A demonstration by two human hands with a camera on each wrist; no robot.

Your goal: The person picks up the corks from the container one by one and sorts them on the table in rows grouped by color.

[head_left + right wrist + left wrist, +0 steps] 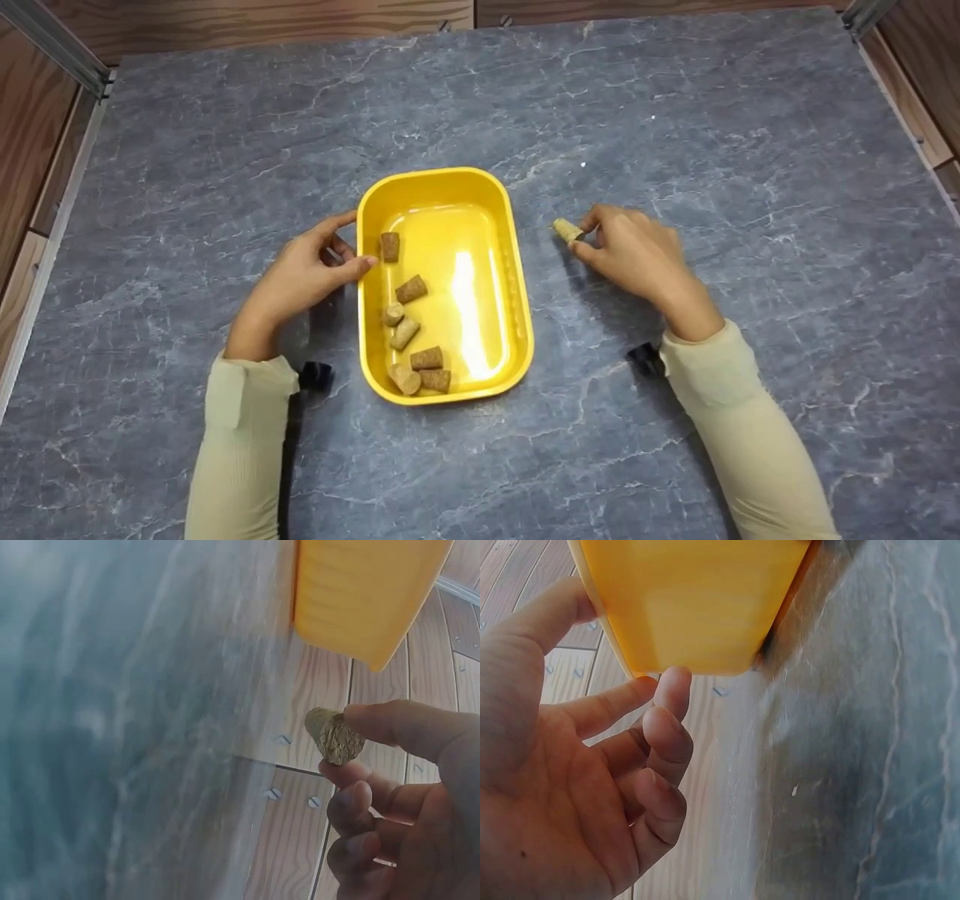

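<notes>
Grey marbled worktop (712,112): oblong yellow plastic tray (442,225) between side edges, tapered brown/tan corks (411,289) inside; left hand (304,266) pinches tray, presumably steadying; right hand (636,249) pinches tapered tan cork (566,229) alongside.

Pale greenish sleeves (757,442) (lightly creased) end beside small black wrist pieces (316,376).

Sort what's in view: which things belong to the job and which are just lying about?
In the job:
cork, pinched by the right hand
tub, held at its rim by the left hand
other corks in the tub

Just about:
white specks on the tabletop
black pieces beside the cuffs
wooden panels
</notes>
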